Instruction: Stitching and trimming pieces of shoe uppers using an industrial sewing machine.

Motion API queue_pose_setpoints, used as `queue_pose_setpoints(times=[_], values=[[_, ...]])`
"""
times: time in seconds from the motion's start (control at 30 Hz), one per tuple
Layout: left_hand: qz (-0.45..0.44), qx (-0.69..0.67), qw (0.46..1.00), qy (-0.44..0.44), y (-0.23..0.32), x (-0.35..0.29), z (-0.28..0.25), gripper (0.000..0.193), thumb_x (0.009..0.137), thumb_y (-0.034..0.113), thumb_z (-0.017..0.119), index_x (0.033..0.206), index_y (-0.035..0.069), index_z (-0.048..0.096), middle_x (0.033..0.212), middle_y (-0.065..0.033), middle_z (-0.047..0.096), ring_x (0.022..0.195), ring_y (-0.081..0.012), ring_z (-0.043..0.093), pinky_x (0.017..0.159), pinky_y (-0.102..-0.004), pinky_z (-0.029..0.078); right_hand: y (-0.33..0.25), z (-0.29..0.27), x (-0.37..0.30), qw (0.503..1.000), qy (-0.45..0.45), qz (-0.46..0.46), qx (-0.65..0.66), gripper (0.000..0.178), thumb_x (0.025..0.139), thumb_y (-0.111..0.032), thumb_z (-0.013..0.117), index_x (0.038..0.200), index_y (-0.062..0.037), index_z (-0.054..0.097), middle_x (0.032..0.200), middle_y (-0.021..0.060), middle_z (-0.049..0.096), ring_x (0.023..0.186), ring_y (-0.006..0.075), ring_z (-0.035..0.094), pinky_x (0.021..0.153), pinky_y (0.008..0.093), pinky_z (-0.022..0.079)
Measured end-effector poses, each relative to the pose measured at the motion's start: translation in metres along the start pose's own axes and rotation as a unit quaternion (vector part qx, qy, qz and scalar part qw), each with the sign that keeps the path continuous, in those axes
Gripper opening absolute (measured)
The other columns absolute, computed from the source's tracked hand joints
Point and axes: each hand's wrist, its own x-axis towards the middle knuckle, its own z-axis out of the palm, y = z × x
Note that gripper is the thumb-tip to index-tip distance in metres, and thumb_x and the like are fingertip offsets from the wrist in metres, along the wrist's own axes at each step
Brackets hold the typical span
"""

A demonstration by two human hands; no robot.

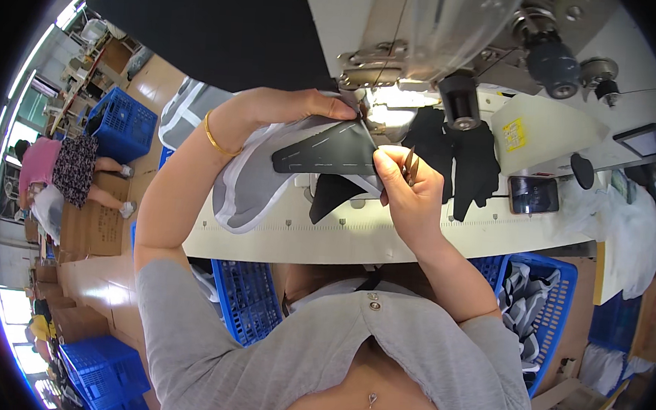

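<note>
Under the sewing machine (370, 76) lies a grey fabric piece with white edging (244, 192), and on it a dark panel with dashed white marks (327, 151). My left hand (304, 106) is closed on the fabric close to the lit needle area, thumb on top. My right hand (412, 199) pinches the dark panel's right edge between thumb and fingers. Small pointed metal thread snips (411, 166) stick out of that same hand. A loose black fabric flap (336, 196) hangs below the panel. The needle tip is hard to make out.
Black cut pieces (475, 165) lie right of my right hand, near a phone (534, 195) on the pale table (303, 241). Blue baskets (247, 298) stand below the table; the right basket (562, 309) holds grey and white pieces. Another person (75, 167) bends over boxes at far left.
</note>
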Motion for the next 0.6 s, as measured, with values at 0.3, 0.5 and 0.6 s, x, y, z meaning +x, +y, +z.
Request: queue_pose_setpoints(times=[0.3,0.5,0.6], values=[[0.164,0.076,0.983,0.027,0.008,-0.017,0.013,0.03,0.096,0.021,0.053,0.118,0.004,0.066,0.118,-0.0104,0.066,0.113,-0.0235,0.06,0.098,-0.0323,0.043,-0.003,-0.005,0.013,0.999,0.026,-0.003,0.034,0.019,0.098,-0.018,0.062,0.091,-0.0017,0.067,0.06,-0.0051,0.052,0.052,0.0014,0.046,0.048,0.0207,0.037],[0.179,0.242,0.95,0.087,0.014,-0.002,0.015,0.027,0.094,0.02,0.056,0.113,0.005,0.067,0.112,-0.0089,0.066,0.106,-0.0232,0.061,0.093,-0.0324,0.045,-0.004,-0.007,0.015,0.999,0.025,0.014,0.045,0.018,0.098,-0.018,0.062,0.089,-0.0023,0.066,0.06,-0.0048,0.052,0.052,0.0016,0.047,0.048,0.0208,0.038],[0.188,0.317,0.922,0.117,0.014,0.0,0.008,0.025,0.093,0.02,0.057,0.111,0.005,0.068,0.108,-0.0081,0.067,0.102,-0.023,0.061,0.091,-0.0324,0.046,-0.002,-0.007,0.016,0.998,0.026,0.014,0.048,0.018,0.098,-0.017,0.061,0.088,-0.0024,0.066,0.06,-0.0046,0.052,0.052,0.0017,0.047,0.048,0.0209,0.038]])
